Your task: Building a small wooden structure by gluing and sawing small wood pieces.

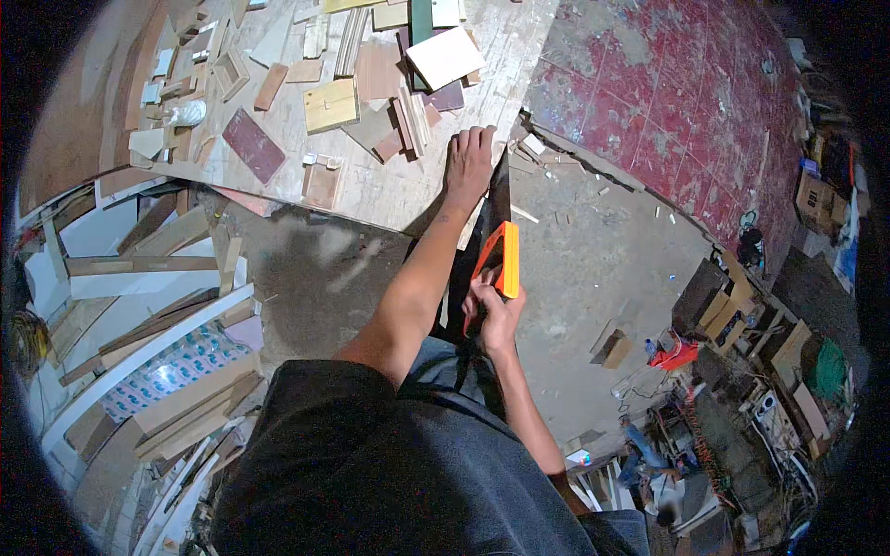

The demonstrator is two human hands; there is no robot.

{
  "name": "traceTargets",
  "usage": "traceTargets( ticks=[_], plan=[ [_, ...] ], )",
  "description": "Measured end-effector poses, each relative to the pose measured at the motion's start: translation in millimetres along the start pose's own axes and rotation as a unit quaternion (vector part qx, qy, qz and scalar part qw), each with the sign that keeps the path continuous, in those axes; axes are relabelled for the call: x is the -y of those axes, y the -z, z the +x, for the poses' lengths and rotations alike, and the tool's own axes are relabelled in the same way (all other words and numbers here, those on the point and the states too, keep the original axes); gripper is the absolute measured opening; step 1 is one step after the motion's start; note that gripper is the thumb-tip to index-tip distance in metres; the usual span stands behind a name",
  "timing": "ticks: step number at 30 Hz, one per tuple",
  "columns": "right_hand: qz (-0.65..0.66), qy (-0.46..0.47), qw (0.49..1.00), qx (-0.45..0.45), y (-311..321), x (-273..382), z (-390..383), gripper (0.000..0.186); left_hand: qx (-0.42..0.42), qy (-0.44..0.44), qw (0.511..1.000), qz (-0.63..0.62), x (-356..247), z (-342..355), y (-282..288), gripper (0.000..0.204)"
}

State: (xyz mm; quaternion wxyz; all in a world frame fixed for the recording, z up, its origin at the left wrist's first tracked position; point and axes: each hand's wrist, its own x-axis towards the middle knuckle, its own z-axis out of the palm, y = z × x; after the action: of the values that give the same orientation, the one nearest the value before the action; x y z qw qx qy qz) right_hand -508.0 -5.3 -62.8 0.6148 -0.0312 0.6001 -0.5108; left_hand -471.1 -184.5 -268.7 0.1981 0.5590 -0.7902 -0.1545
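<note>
From where I stood, the right hand (499,313) was closed around the handle (511,261) of a handsaw (502,190), an orange frame with a dark grip opening. The saw lay directly ahead of this hand: the handle rose above the knuckles, and the dark blade ran forward, away from the body, toward the left hand. The forward end of the blade was positioned just to the right of the left hand, at the edge of the tabletop (375,196). Contact between blade and wood could not be determined from my position.

The left hand (471,159) was placed palm down at the near right corner of the tabletop, ahead of the right hand and slightly to its left, fingers pointing forward. Its underside was hidden; I could not tell whether it gripped anything. A pale wood strip (470,228) projected from beneath the left wrist toward the body, left of the blade.

Ahead and to the left of the left hand lay a yellowish wooden plate (331,106); farther left lay a dark red board (253,146). A white panel (446,60) lay directly beyond the fingers. Bare grey floor (579,232) extended to the right of both hands.
</note>
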Motion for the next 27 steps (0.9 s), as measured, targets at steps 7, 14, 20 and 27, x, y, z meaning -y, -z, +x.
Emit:
traceTargets(
  ticks=[7, 14, 20, 27],
  plan=[
    [-0.104, -0.016, 0.994, -0.041, -15.8, 23.6, 6.3, 0.018, -0.017, 0.023, 1.000, -0.005, -0.8, 1.6, -0.7, 0.037],
    [-0.117, -0.049, 0.988, -0.085, -21.6, 43.2, 17.8, 0.029, -0.034, 0.045, 0.993, -0.104, 2.7, 0.4, -5.5, 0.029],
    [-0.091, -0.056, 0.991, -0.075, -17.4, 53.7, 21.2, 0.032, -0.036, 0.065, 0.997, -0.020, -2.7, -2.9, -9.5, 0.030],
    [-0.091, -0.065, 0.992, -0.063, -24.3, 54.3, 28.8, 0.033, -0.028, 0.099, 0.994, -0.030, -1.5, -3.3, -13.7, 0.035]
  ],
)
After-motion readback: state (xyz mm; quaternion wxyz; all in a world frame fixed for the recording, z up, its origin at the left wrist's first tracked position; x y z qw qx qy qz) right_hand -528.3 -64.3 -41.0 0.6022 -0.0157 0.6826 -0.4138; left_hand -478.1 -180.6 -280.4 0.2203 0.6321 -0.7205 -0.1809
